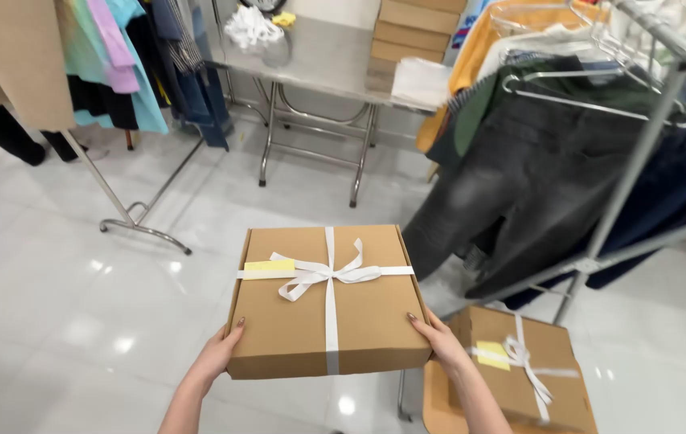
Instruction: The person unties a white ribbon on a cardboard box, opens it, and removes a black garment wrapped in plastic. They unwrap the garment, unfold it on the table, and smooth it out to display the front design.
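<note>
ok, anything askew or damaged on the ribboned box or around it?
Nothing stands out. The flat brown cardboard box tied with white ribbon is closed, undented and held level between the left hand and right hand. A second brown ribboned box below right looks intact too.

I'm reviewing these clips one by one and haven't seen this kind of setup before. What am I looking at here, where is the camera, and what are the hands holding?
There is no machine: the one picture comes from a camera worn on a person's head, looking down at their own bare hands. The left hand and right hand hold a flat brown cardboard box by its near corners, above a glossy white floor. A white ribbon bow and a yellow slip sit on top. A similar second box lies lower right, beneath a clothes rack. A steel table stands behind.
</note>
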